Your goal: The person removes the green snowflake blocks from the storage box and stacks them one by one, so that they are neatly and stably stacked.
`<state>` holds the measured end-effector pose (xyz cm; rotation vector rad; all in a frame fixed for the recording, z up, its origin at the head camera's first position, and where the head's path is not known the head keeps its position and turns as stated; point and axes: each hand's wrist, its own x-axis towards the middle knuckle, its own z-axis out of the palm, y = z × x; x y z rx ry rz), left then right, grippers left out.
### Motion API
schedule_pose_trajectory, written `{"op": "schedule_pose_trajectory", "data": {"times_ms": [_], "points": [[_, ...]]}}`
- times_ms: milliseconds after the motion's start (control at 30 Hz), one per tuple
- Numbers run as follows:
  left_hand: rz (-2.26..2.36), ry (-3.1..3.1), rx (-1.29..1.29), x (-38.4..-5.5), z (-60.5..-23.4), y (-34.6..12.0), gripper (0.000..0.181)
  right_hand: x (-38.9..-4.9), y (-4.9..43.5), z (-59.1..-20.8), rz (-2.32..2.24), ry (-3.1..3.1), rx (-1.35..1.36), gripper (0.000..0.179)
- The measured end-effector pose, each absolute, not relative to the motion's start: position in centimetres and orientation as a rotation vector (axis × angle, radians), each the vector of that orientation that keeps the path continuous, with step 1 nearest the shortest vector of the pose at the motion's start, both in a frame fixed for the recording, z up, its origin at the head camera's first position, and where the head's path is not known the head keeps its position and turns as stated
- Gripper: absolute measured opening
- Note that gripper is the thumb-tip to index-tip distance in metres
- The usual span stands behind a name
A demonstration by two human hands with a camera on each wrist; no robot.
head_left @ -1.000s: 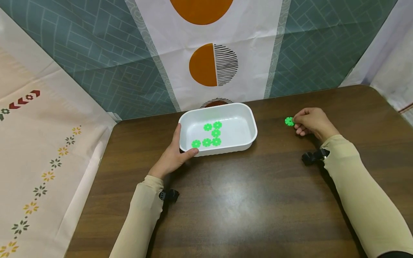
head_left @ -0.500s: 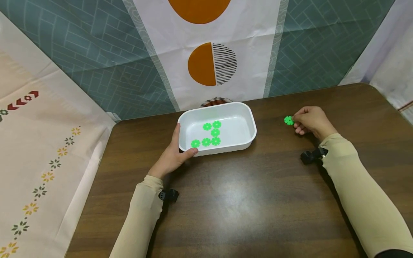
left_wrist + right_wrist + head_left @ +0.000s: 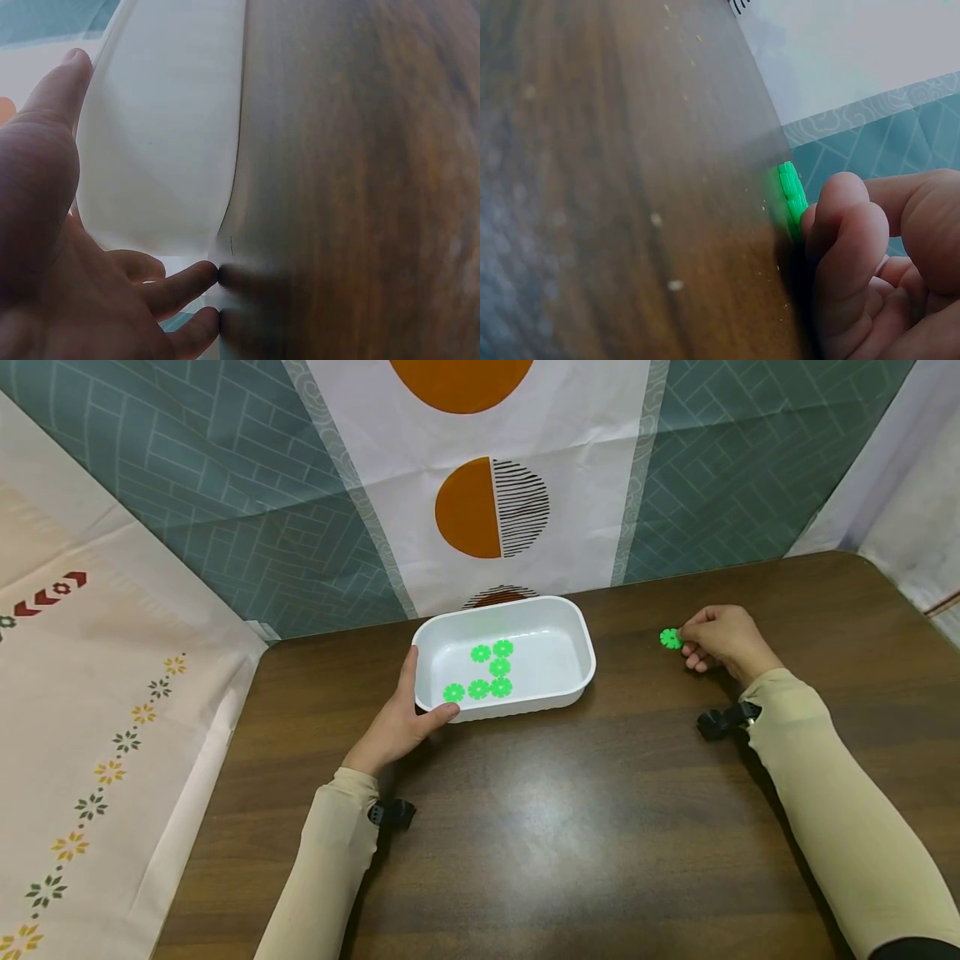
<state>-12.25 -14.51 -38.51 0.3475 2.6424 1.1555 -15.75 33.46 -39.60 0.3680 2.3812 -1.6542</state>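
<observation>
A white rectangular tray [image 3: 540, 702] stands towards the far side of the table, with several green notched discs [image 3: 453, 692] lying flat in it. My left hand [image 3: 393, 727] rests against the tray's near left corner, thumb at the front rim, fingers along the left end. In the left wrist view its fingers [image 3: 191, 289] are fairly straight, two tips touching the table. Well right of the tray, my right hand [image 3: 727, 643] pinches another green notched disc [image 3: 670, 638] between thumb and index finger. That disc [image 3: 793, 193] is seen edge-on, low over the table, in the right wrist view.
The brown wooden table [image 3: 525, 860] ends just behind the tray, where a patterned cloth [image 3: 517, 435] hangs. Another printed cloth [image 3: 97, 710] hangs along the left edge. A black wrist device [image 3: 393, 814] is on the left wrist, another [image 3: 726, 722] on the right.
</observation>
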Motion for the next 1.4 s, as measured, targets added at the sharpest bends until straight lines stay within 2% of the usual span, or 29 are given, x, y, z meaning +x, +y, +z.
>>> {"op": "schedule_pose_trajectory", "data": {"times_ms": [533, 733, 1100, 1400], "points": [[1.156, 2.636, 0.361, -12.0, -38.7, -14.6, 0.115, -15.5, 34.0, -39.6, -1.826, 2.238, 0.396, 0.015], [1.18, 2.631, 0.372, -12.1, -38.8, -14.7, 0.115, -15.4, 33.3, -37.8, -1.954, 2.198, 0.259, 0.012], [1.202, 2.621, 0.367, -12.1, -38.7, -15.0, 0.118, -16.4, 26.6, -31.6, -2.077, 2.108, -0.085, 0.011], [1.221, 2.603, 0.39, -12.1, -38.5, -15.0, 0.12, -18.5, 20.8, -29.1, -2.034, 2.185, -0.244, 0.009]]}}
